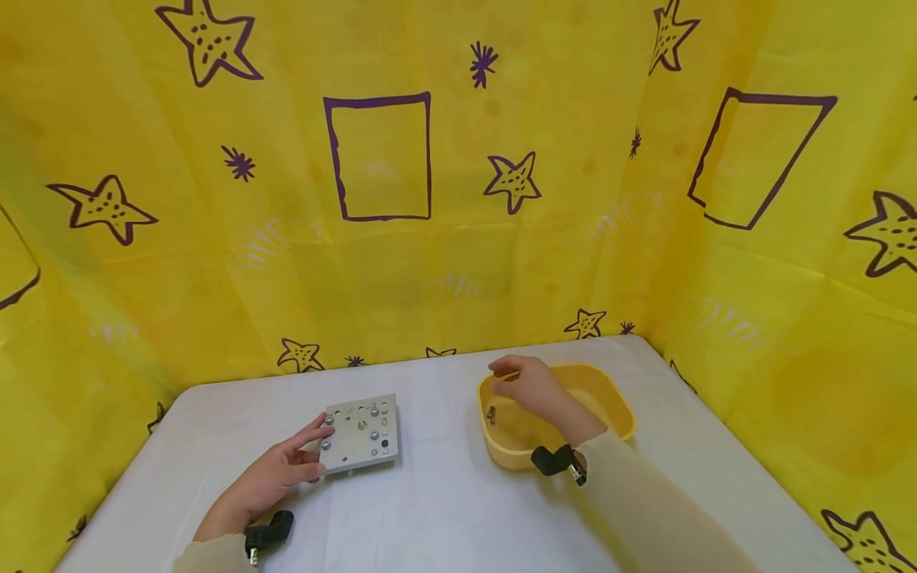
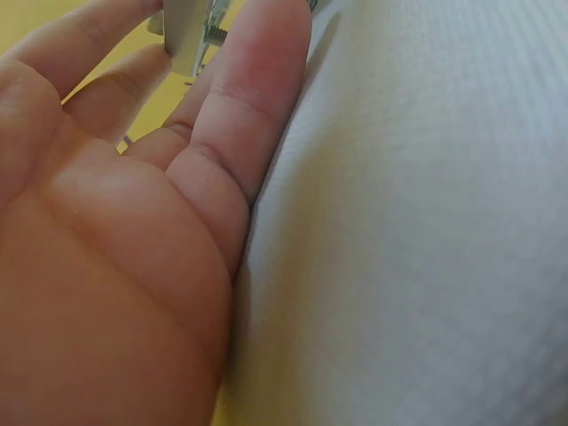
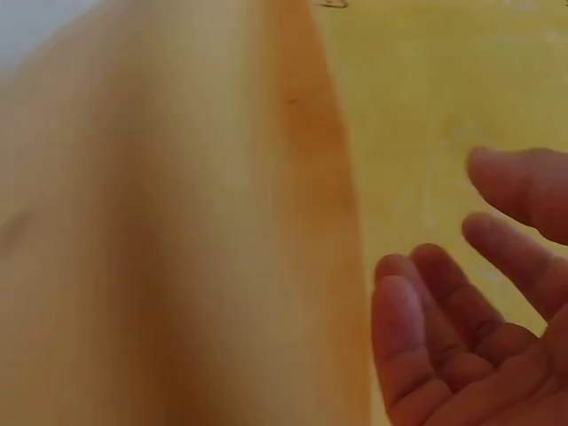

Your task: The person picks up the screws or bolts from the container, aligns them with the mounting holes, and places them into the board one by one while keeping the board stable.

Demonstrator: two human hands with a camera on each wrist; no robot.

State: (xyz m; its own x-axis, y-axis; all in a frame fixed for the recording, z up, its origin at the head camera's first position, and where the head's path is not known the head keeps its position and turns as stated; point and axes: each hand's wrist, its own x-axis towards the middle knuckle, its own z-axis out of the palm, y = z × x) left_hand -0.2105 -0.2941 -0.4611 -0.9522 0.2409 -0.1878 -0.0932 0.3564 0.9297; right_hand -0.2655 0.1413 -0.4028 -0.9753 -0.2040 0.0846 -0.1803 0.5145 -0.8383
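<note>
A square silver metal plate (image 1: 358,442) with several holes and bolts sits left of the middle in the head view. My left hand (image 1: 271,471) grips its left edge, with fingertips on the top face and the thumb at the near corner. In the left wrist view a threaded bolt (image 2: 215,35) sticks out beside the plate's edge (image 2: 182,35). My right hand (image 1: 533,388) hovers over the yellow plastic bin (image 1: 622,398), fingers loosely bent. The right wrist view shows nothing between those fingers (image 3: 399,324). Small metal pieces, perhaps screws (image 1: 491,414), lie at the bin's left side.
A white cloth-covered table (image 1: 444,509) carries the plate and the bin. Yellow curtains (image 1: 401,263) with starfish drawings hang around its back and sides. The black wrist camera mounts (image 1: 271,532) are strapped at both cuffs.
</note>
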